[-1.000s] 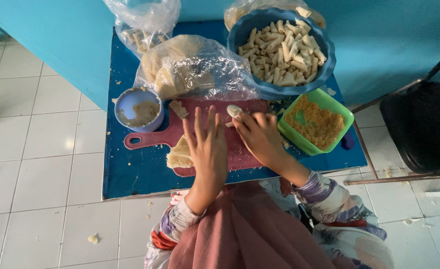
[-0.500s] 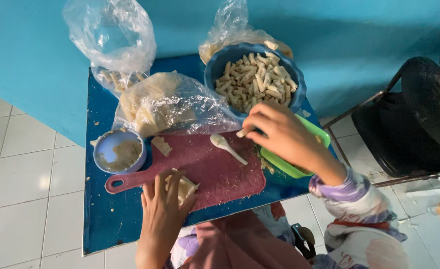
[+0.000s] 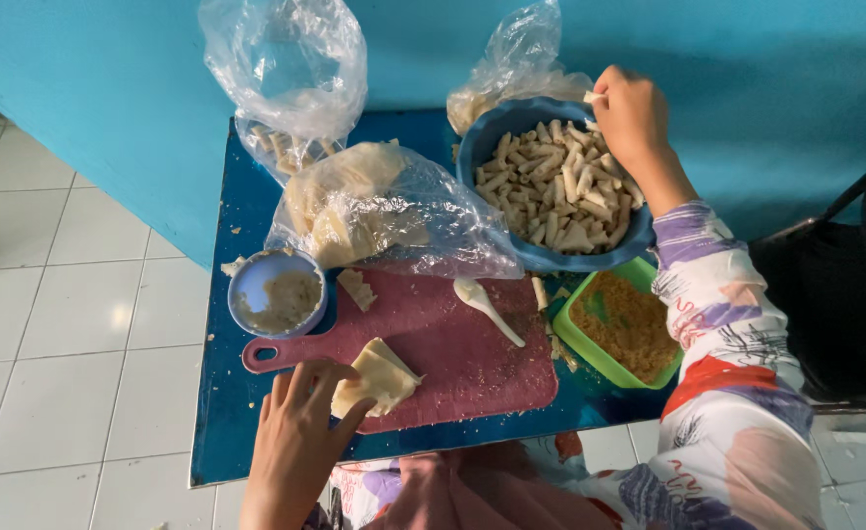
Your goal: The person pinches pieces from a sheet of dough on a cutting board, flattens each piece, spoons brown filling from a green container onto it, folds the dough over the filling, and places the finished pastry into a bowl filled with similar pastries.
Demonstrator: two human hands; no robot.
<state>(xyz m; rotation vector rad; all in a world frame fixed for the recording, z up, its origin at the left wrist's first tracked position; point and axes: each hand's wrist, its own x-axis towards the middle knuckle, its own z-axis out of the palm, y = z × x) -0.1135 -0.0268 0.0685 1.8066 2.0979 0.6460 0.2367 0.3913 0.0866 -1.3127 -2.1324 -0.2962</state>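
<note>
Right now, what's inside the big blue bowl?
The big blue bowl is heaped with pale rolled pastry sticks. The right hand holds one at the far rim. The bowl's bottom is covered by the pile, so anything beneath cannot be seen.

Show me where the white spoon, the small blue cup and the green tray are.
white spoon (image 3: 486, 308), head view, on its handle.
small blue cup (image 3: 246, 285), head view, on its rim.
green tray (image 3: 572, 341), head view, on its left rim.
</note>
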